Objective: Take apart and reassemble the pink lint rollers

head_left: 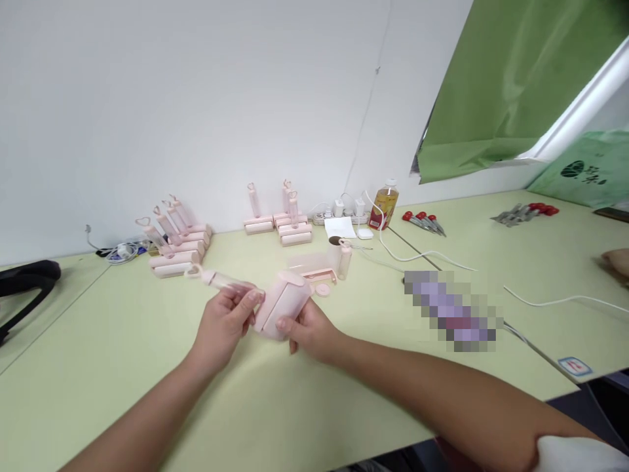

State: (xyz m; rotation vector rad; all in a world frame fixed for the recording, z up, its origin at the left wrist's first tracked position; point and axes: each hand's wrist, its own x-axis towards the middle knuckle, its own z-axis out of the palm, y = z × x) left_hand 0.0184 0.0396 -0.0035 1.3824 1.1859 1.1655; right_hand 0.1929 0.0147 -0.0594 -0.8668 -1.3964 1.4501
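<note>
Both hands hold one pink lint roller (289, 303) above the table. My left hand (227, 320) is closed round its clear handle, which has a heart-shaped loop at the far end and points up to the left. My right hand (314, 329) grips the rounded pink casing from the right, thumb on its front. Just behind it lie an open pink casing part (322, 275), a small round pink cap (322, 290), a white roll (335, 255) with a brown core and an upright clear handle (344, 262).
Several pink lint rollers (179, 252) stand in a row at the left, with more (295, 233) by the wall. Further right are a power strip (344, 216), a drink bottle (384, 206), red-handled tools (425, 221) and white cables (417, 255). A blurred-out object (449, 311) lies right.
</note>
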